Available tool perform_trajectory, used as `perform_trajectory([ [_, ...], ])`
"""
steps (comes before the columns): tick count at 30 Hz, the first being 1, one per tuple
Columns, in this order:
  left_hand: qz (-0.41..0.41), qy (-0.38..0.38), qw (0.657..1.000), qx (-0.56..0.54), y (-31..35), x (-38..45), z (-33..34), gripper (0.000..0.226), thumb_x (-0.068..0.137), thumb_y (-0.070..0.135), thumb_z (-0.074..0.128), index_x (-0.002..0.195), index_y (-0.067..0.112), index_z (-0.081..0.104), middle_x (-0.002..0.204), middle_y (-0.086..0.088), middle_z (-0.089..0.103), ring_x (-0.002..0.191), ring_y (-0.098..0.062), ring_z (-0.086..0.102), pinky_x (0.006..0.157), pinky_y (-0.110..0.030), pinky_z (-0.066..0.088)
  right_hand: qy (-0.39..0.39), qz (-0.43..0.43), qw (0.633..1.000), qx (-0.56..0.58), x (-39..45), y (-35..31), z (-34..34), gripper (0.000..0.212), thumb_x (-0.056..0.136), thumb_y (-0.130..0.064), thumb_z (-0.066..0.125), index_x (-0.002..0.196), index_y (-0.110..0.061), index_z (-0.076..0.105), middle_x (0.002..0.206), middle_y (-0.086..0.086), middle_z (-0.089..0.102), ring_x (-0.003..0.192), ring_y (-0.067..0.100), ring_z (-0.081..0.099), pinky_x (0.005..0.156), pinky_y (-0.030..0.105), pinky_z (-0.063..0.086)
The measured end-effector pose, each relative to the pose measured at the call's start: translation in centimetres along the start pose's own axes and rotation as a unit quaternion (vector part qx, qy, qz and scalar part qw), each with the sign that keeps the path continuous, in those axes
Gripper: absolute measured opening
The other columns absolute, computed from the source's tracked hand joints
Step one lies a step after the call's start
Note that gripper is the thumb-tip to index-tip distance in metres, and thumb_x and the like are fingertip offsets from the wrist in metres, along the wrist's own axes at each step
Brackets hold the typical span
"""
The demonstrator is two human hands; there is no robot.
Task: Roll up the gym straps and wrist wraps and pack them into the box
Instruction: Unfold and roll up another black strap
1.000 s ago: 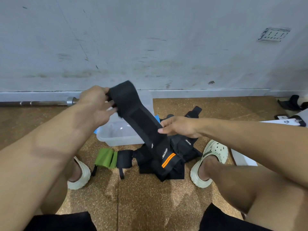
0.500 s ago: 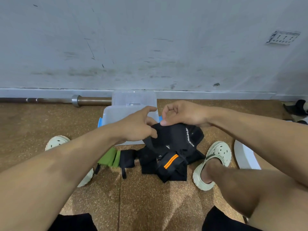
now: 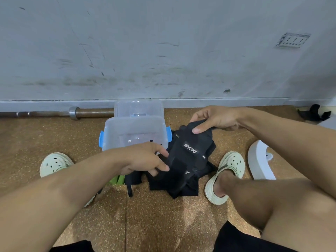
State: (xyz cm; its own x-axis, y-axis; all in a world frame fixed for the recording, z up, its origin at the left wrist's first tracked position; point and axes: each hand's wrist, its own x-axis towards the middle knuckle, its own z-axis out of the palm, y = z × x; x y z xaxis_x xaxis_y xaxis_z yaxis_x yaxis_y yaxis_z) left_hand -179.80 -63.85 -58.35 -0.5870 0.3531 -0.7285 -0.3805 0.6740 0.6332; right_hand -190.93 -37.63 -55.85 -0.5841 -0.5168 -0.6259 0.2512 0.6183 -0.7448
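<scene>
Just right of the clear box (image 3: 134, 132), the left hand (image 3: 145, 160) now pinches the black wrist wrap's (image 3: 189, 151) near end; the right hand (image 3: 212, 118), fingers curled, grips its far end, pulled apart since before.

bare arms, black shorts (image 3: 241, 240) and pale green perforated clogs (image 3: 231, 166)

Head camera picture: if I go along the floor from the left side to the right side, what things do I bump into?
Barbell → left shoe → clear plastic box → black wrap held by both hands → right shoe → white curved object → black strap by the wall.
</scene>
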Motion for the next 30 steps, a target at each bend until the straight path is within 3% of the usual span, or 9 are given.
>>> perform_trajectory([
  [3, 0.035, -0.009, 0.996, -0.077, 0.2, 0.5, 1.0, 0.055, 0.081, 0.039, 0.081, 0.131, 0.027, 0.061, 0.119, 0.001, 0.074, 0.109, -0.016, 0.072, 0.113, -0.041, 0.044, 0.001, -0.02, 1.0, 0.017, -0.4, -1.0, 0.9, 0.03, 0.075, -0.017, 0.08, 0.104, -0.014, 0.072, 0.101, 0.005, 0.076, 0.09, 0.019, 0.073, 0.07, 0.026, 0.059],
  [6, 0.099, 0.062, 0.978, -0.176, 0.5, 0.9, 1.9, 0.041, 0.082, 0.036, 0.083, 0.118, 0.022, 0.069, 0.109, 0.002, 0.078, 0.106, -0.018, 0.073, 0.101, -0.038, 0.052, -0.001, -0.031, 1.0, 0.002, -0.6, -1.8, 1.8, 0.022, 0.087, -0.008, 0.075, 0.108, -0.014, 0.071, 0.097, 0.001, 0.077, 0.084, 0.015, 0.074, 0.065, 0.025, 0.06],
  [9, 0.13, 0.099, 0.961, -0.223, 1.3, 1.0, 2.1, 0.025, 0.094, 0.032, 0.072, 0.104, 0.009, 0.07, 0.104, -0.01, 0.078, 0.094, -0.024, 0.076, 0.089, -0.038, 0.058, 0.038, -0.057, 0.998, -0.003, -0.4, -2.0, 2.4, 0.031, 0.079, -0.016, 0.083, 0.108, -0.02, 0.073, 0.106, 0.003, 0.076, 0.097, 0.022, 0.073, 0.092, 0.045, 0.059],
  [13, 0.102, -0.011, 0.958, -0.266, 2.7, -0.1, 2.0, 0.022, 0.103, 0.029, 0.058, 0.116, 0.015, 0.069, 0.104, -0.01, 0.078, 0.071, -0.018, 0.073, 0.057, -0.028, 0.057, 0.038, -0.06, 0.997, 0.003, -0.3, -1.8, 2.3, 0.039, 0.073, -0.022, 0.09, 0.108, -0.027, 0.075, 0.123, 0.009, 0.072, 0.116, 0.039, 0.067, 0.108, 0.06, 0.045],
  [15, 0.087, -0.003, 0.961, -0.263, 2.5, 0.1, 2.1, 0.022, 0.105, 0.027, 0.055, 0.12, 0.018, 0.067, 0.106, -0.007, 0.078, 0.078, -0.019, 0.075, 0.059, -0.03, 0.058, 0.048, -0.053, 0.997, -0.001, -0.1, -1.3, 2.3, 0.039, 0.078, -0.022, 0.086, 0.114, -0.024, 0.073, 0.125, 0.013, 0.07, 0.103, 0.033, 0.071, 0.095, 0.048, 0.054],
  [17, 0.071, 0.069, 0.969, -0.228, 1.7, 0.8, 2.1, 0.02, 0.105, 0.026, 0.056, 0.123, 0.021, 0.065, 0.108, -0.004, 0.078, 0.088, -0.021, 0.077, 0.067, -0.036, 0.062, 0.092, -0.044, 0.994, -0.049, 0.5, -0.5, 2.3, 0.035, 0.087, -0.023, 0.081, 0.12, -0.022, 0.07, 0.116, 0.014, 0.074, 0.09, 0.024, 0.072, 0.078, 0.031, 0.058],
  [22, 0.034, 0.144, 0.976, -0.163, -0.3, 2.2, 1.7, 0.017, 0.103, 0.023, 0.06, 0.117, 0.018, 0.067, 0.11, -0.008, 0.075, 0.101, -0.026, 0.073, 0.092, -0.043, 0.06, 0.176, 0.033, 0.97, -0.164, 2.0, 2.8, 0.9, 0.034, 0.095, -0.022, 0.074, 0.127, -0.017, 0.065, 0.108, 0.008, 0.074, 0.087, 0.013, 0.069, 0.072, 0.022, 0.054],
  [25, 0.033, 0.173, 0.975, -0.133, -0.9, 2.6, 1.7, 0.013, 0.102, 0.018, 0.061, 0.113, 0.02, 0.067, 0.103, -0.003, 0.077, 0.1, -0.021, 0.071, 0.086, -0.031, 0.057, 0.184, 0.078, 0.954, -0.224, 2.9, 4.7, 0.5, 0.031, 0.096, -0.013, 0.071, 0.127, -0.011, 0.065, 0.104, -0.001, 0.071, 0.085, 0.009, 0.063, 0.069, 0.019, 0.045],
  [30, 0.025, 0.196, 0.972, -0.13, -1.0, 3.1, 1.7, 0.021, 0.098, 0.007, 0.064, 0.116, 0.018, 0.066, 0.106, 0.002, 0.075, 0.099, -0.015, 0.069, 0.074, -0.018, 0.049, 0.115, 0.141, 0.912, -0.367, 5.6, 7.9, 0.6, 0.03, 0.098, -0.019, 0.068, 0.128, -0.016, 0.064, 0.114, 0.003, 0.067, 0.107, 0.023, 0.062, 0.082, 0.027, 0.044],
])
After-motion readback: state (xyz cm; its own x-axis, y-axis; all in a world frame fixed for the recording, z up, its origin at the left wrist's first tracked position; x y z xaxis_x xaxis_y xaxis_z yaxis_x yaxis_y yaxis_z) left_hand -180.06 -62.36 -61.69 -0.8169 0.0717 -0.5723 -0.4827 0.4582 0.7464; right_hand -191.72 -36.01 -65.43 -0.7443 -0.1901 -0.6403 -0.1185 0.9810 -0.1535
